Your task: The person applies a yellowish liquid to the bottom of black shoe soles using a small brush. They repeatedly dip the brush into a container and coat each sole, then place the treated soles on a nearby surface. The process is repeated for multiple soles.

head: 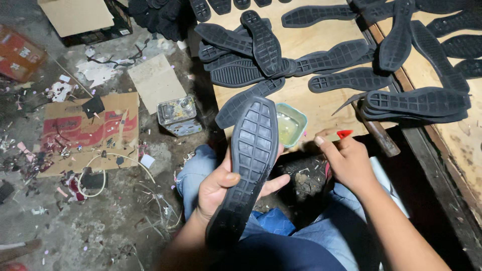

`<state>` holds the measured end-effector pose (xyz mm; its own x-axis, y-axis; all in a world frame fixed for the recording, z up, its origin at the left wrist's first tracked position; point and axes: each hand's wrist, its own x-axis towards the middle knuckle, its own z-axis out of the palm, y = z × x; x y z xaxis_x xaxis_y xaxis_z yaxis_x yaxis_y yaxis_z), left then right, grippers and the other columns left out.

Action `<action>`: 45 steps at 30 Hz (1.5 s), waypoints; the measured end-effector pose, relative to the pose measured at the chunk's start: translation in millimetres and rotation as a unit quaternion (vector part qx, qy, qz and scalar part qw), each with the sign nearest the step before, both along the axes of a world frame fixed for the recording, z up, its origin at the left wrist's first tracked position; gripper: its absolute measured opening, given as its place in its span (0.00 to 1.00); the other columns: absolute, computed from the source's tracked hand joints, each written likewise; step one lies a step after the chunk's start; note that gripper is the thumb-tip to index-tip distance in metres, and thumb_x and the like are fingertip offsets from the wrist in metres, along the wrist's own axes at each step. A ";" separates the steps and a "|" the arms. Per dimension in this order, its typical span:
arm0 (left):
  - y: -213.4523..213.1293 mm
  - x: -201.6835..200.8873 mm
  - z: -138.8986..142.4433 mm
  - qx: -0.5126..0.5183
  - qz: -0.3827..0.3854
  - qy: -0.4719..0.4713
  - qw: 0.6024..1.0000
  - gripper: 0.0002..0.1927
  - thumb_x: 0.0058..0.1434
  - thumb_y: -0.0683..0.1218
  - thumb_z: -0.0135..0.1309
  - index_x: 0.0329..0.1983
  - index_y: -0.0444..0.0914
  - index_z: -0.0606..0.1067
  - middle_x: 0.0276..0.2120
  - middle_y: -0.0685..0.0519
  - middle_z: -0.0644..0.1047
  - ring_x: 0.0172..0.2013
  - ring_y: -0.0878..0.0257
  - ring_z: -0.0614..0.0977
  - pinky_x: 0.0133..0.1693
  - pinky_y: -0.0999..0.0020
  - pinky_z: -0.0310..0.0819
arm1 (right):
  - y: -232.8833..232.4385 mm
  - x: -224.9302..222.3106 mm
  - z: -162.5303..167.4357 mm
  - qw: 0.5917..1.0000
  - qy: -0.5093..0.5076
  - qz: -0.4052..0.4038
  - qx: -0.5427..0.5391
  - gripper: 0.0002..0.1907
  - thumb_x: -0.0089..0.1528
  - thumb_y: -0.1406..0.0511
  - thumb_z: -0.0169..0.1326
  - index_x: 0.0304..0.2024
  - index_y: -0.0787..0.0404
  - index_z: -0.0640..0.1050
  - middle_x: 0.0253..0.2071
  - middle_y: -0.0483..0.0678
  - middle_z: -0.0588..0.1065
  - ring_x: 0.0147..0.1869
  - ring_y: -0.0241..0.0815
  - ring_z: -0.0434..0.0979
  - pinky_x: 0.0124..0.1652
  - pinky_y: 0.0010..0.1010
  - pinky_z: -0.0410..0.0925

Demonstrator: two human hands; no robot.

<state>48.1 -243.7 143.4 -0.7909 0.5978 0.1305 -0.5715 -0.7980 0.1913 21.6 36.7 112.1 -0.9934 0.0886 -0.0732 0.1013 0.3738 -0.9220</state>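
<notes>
While the left hand [221, 188] wraps thumb and fingers around the lower half of a black rubber shoe sole [248, 160], tread side up, its toe end points at a small green bowl of pale glue [290, 124]. The right hand [346, 160] is closed around a red-handled tool [344, 134], just beside the bowl, above the person's lap.
</notes>
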 end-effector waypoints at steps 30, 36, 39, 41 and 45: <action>12.5 3.3 -0.4 -0.029 -0.169 -0.043 0.984 0.57 0.56 0.40 0.51 0.85 0.56 0.40 0.78 0.50 0.53 0.74 0.50 0.61 0.64 0.29 0.58 | -6.5 20.7 76.6 0.960 0.252 0.088 0.088 0.09 0.63 0.73 0.59 0.46 0.69 0.78 0.47 0.54 0.80 0.53 0.44 0.80 0.53 0.30 0.71; 10.2 2.6 -13.0 -0.027 -0.181 -0.057 0.982 0.57 0.55 0.40 0.52 0.85 0.58 0.39 0.79 0.49 0.52 0.73 0.46 0.60 0.63 0.28 0.58 | 2.6 34.0 75.2 0.975 0.224 0.013 -0.003 0.08 0.68 0.71 0.56 0.49 0.68 0.77 0.48 0.50 0.80 0.51 0.37 0.80 0.53 0.26 0.72; 12.2 4.9 -14.7 -0.031 -0.193 -0.055 0.979 0.58 0.55 0.40 0.52 0.85 0.60 0.38 0.79 0.50 0.51 0.73 0.46 0.60 0.62 0.28 0.60 | 0.9 33.5 69.8 0.981 0.182 0.011 0.063 0.07 0.65 0.71 0.59 0.46 0.69 0.79 0.41 0.50 0.81 0.42 0.36 0.80 0.44 0.26 0.72; 12.7 6.2 -14.2 -0.036 -0.201 -0.051 0.978 0.58 0.55 0.41 0.52 0.85 0.59 0.38 0.79 0.49 0.51 0.73 0.46 0.61 0.61 0.29 0.62 | -0.3 31.8 67.1 0.979 0.189 0.018 0.078 0.08 0.65 0.71 0.59 0.45 0.69 0.79 0.40 0.50 0.81 0.41 0.36 0.80 0.42 0.26 0.71; 11.3 7.6 -11.2 -0.056 -0.202 -0.045 0.977 0.59 0.55 0.42 0.53 0.85 0.58 0.38 0.79 0.49 0.53 0.73 0.47 0.62 0.61 0.30 0.63 | -0.5 36.0 65.7 0.964 0.255 0.004 0.080 0.08 0.68 0.71 0.58 0.47 0.69 0.77 0.43 0.51 0.79 0.43 0.34 0.80 0.44 0.23 0.72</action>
<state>55.7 -232.4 132.2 -0.4934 0.8697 -0.0138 -0.8538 -0.4811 0.1990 57.6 36.1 177.8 -0.8972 0.0496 0.4389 -0.3538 0.5139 -0.7815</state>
